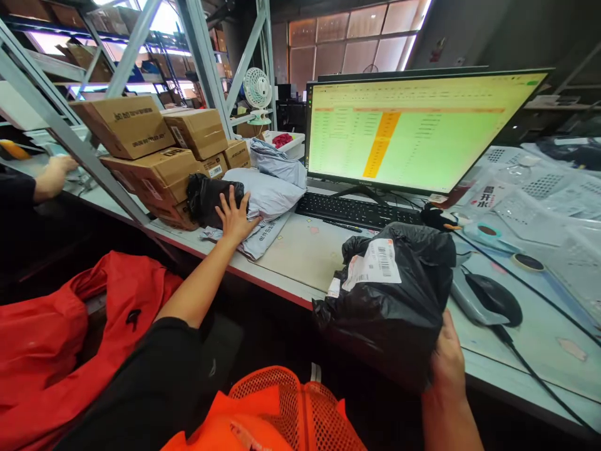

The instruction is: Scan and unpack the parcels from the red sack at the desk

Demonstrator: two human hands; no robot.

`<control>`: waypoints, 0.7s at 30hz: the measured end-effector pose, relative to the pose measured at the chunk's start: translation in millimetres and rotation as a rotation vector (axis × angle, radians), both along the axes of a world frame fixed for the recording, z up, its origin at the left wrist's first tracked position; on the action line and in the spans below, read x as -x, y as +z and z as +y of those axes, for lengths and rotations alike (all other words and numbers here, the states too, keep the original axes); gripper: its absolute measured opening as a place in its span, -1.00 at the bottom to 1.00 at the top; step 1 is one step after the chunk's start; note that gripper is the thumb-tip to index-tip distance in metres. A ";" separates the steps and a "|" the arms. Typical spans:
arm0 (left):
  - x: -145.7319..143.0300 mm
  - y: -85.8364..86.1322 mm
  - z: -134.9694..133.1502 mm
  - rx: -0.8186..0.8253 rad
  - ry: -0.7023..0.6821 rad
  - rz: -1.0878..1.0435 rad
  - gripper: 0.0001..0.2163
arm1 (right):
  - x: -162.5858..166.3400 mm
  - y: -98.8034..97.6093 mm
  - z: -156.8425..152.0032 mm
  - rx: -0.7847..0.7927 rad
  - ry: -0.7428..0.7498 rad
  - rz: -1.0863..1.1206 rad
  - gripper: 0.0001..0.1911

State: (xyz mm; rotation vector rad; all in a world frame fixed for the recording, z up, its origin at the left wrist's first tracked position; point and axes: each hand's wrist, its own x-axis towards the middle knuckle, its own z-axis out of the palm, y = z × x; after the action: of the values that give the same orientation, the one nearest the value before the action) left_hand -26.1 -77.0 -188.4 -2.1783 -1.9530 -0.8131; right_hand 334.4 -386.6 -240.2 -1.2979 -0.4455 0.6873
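Note:
My right hand [448, 354] grips the right side of a bulky parcel wrapped in black plastic [404, 307], held at the desk's front edge. A white barcode label [381, 262] faces up on it; most of my right fingers are hidden behind it. My left hand [233, 216] has its fingers spread and rests over a smaller black-wrapped parcel [206, 199] and the edge of a pale grey mailer bag [275, 191]. Beneath that bag lies another mailer [265, 238] with printed lettering.
Cardboard boxes [164, 178] are stacked at the left by a metal rack post [101, 169]. A monitor [422, 131], keyboard [357, 210], scanner-like device [488, 300] and white plastic baskets [554, 194] stand on the desk [300, 260]. Another person's hand [56, 175] shows at far left.

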 end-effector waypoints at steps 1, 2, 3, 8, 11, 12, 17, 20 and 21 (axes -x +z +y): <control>-1.1 1.6 1.6 0.006 -0.003 0.008 -0.17 | -1.7 -1.1 -0.7 -0.004 0.020 -0.001 -0.07; -2.5 3.8 0.8 0.011 -0.001 0.014 -0.17 | -3.1 -1.9 -1.5 -0.009 0.035 -0.004 -0.09; -4.9 6.4 -2.2 0.010 0.005 0.018 -0.17 | -4.2 -2.1 -2.3 -0.012 0.041 -0.005 -0.09; -49.6 22.7 -21.6 -0.134 -0.120 0.057 -0.30 | -6.1 -3.6 -3.8 -0.011 0.049 0.031 -0.10; -101.5 36.4 -1.0 -0.172 -0.470 0.158 -0.48 | -7.3 -10.1 -4.6 -0.031 0.051 0.038 -0.09; -118.6 41.8 12.6 -0.157 -0.555 0.185 -0.50 | -7.6 -12.6 -5.3 -0.039 0.050 0.045 -0.10; -162.7 62.2 82.6 0.160 -0.447 0.213 -0.56 | -5.2 -18.4 -10.3 -0.040 0.030 0.050 -0.12; -160.0 63.8 97.6 0.228 -0.352 0.161 -0.64 | -1.3 -14.9 -11.6 -0.031 -0.017 -0.021 -0.09; -158.4 64.6 97.2 0.231 -0.339 0.136 -0.64 | -0.2 -12.7 -12.1 -0.031 -0.032 -0.042 -0.08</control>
State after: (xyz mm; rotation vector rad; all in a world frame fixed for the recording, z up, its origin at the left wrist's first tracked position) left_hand 132.3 20.2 -123.7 -2.6685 -1.7136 -0.4749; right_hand 334.6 -398.7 -253.0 -1.2892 -0.4667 0.6252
